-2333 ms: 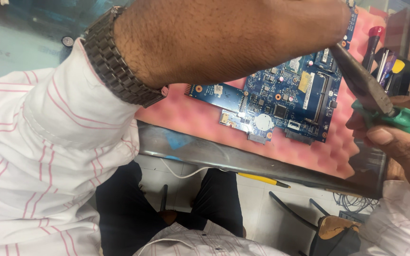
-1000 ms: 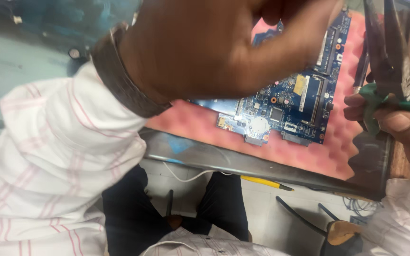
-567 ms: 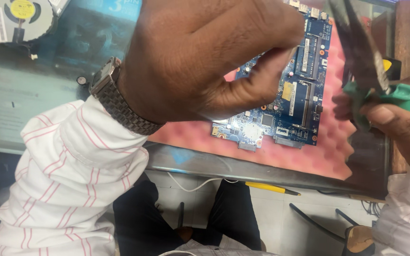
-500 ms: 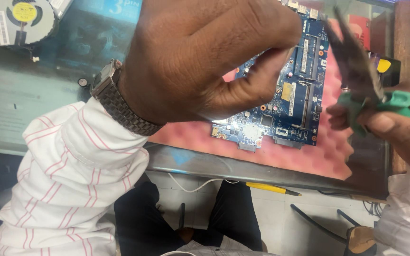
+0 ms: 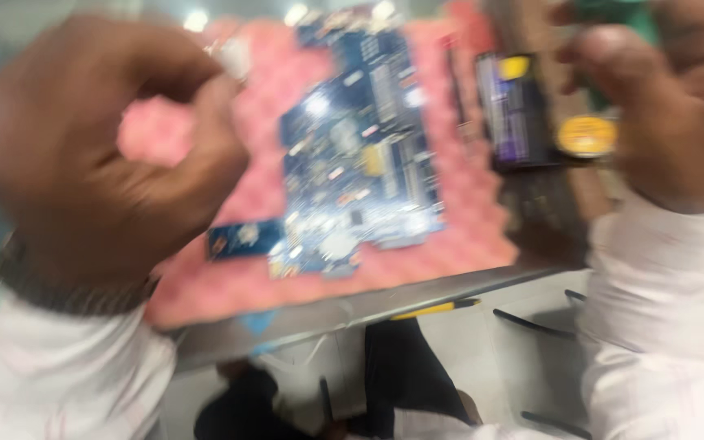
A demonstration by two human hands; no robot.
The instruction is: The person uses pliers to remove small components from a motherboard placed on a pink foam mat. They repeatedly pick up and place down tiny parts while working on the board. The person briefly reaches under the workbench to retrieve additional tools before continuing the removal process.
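Note:
The frame is heavily blurred. My left hand (image 5: 99,155) is raised close to the camera at the left, fingers curled in toward the thumb; nothing shows clearly between them. My right hand (image 5: 670,106) is at the upper right, closed around the green handle of a pair of pliers (image 5: 613,12), whose jaws are out of frame. Between the hands, lower down, a blue circuit board (image 5: 360,163) lies flat on a pink foam mat (image 5: 466,220) on the bench. Neither hand touches the board.
A dark tray of tools (image 5: 523,114) and a yellow round thing (image 5: 584,134) sit right of the mat. The bench's metal front edge (image 5: 352,314) runs below it, with a yellow-handled tool (image 5: 437,308) underneath. My legs and the floor show below.
The view has swung so the board sits in the middle. My left hand has shifted left and off the board. My right hand with the pliers has risen to the top right corner.

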